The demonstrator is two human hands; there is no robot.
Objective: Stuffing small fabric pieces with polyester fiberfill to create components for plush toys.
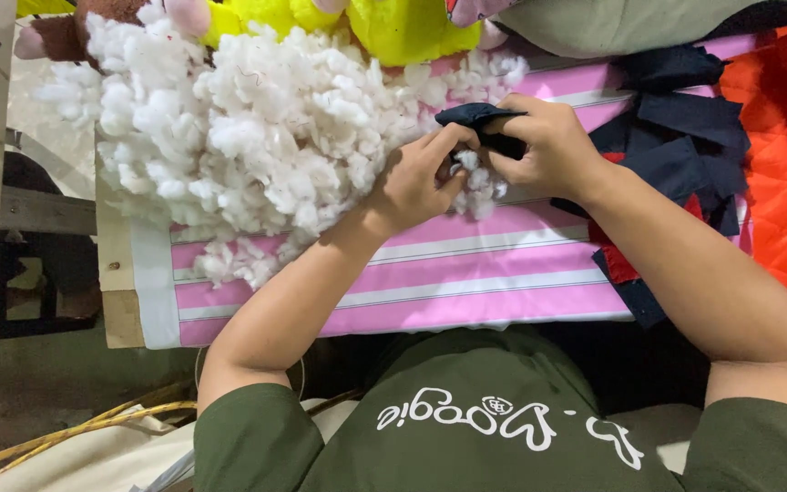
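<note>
1. Gripping a small navy pouch (477,117), the right hand (548,150) closes its fingers around the cloth and keeps it raised just above the table, apparently so the opening faces the other hand.
2. The left hand (416,178) meets it from the side, its fingertips pinched on a tuft of white stuffing (471,162) right at the pouch's edge; that pinch looks suited to feeding small bits into a narrow opening.
3. More tufts hang below the two hands, touching them, so both hands are shut on something: right on cloth, left on fluff.
4. A big heap of stuffing (257,118) lies just beside the left hand, near enough to pluck from with little arm travel.
5. Cut navy pieces (685,137), with some red among them, sit in a pile by the right forearm, kept apart from the fluff.
6. A pink-and-white striped cloth (466,273) covers the table and bears both piles; it likely keeps loose fibre off the bare wood seen at its left edge.
7. Beyond the heap rest yellow plush (393,27) and a brown plush part (56,36), well back from the hands.
8. Orange quilted fabric (785,155) lies at the far right, out of the work zone.
</note>
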